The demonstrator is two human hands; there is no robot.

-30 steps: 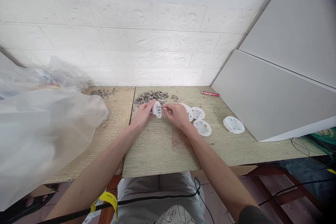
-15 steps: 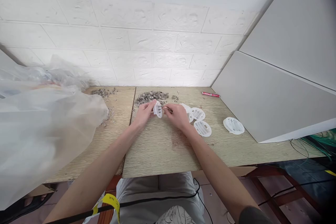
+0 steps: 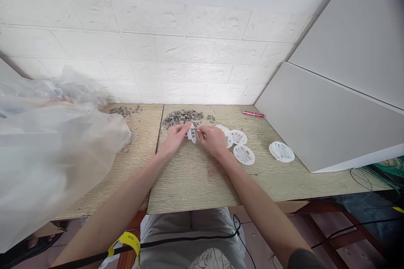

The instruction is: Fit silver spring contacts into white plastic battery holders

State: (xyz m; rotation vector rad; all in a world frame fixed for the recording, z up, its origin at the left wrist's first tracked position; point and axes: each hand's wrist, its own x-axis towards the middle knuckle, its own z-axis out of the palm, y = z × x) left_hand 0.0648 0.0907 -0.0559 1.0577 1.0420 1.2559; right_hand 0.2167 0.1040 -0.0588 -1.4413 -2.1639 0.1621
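Observation:
A white oval plastic piece with slots (image 3: 193, 135) is tilted up in my left hand (image 3: 175, 138), its fingers closed around the far edge. Close against its right side, my right hand (image 3: 213, 139) is pinched, and whatever sits between its fingertips is too small to make out. Behind both hands lies a pile of small metal clips (image 3: 181, 117). To the right of my right hand, more white oval pieces (image 3: 244, 154) rest on the wooden table (image 3: 189, 185), one of them partly hidden by the hand.
A large translucent plastic bag (image 3: 63, 151) bulges over the table's left side, beside scattered metal pieces (image 3: 124, 112). A red pen (image 3: 253, 114) and a small stack of white ovals (image 3: 281, 151) lie to the right. Grey panels (image 3: 341, 109) lean there, near green wires (image 3: 386, 176).
The white oval piece has turned slightly in my left hand. My right hand's fingertips have shifted a little at its edge.

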